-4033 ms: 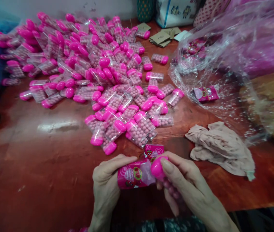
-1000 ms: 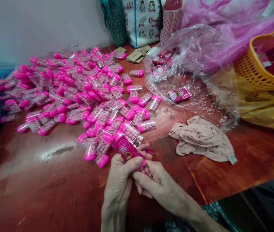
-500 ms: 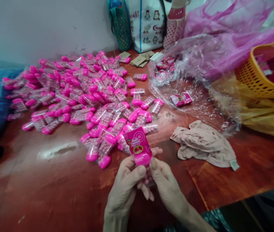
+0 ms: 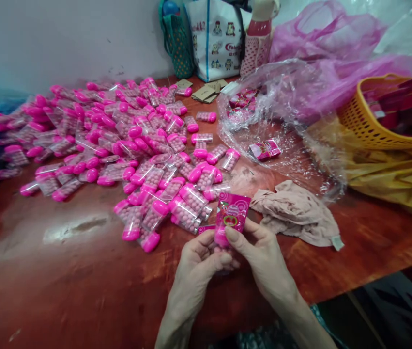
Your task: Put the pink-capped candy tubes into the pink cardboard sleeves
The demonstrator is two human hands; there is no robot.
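Note:
In front of me my left hand is closed round the lower part of a small clear candy container with a pink cap and pink balls inside. My right hand pinches a magenta printed card against the capped end, its thumb over the cap. The card stands up above the container; whether it is joined to it I cannot tell. A strip of similar magenta print shows just behind my left fingers. Beyond my hands spreads a big heap of the same pink-capped candy containers.
A crumpled beige cloth lies right of my hands on the reddish table. Behind it are a clear plastic bag with magenta packs and a yellow basket of magenta pieces. Bags and a bottle stand at the wall.
My view has turned slightly right. The hands and container have shifted a little right; my right thumb now presses over the cap and card, and a second printed strip has come into sight.

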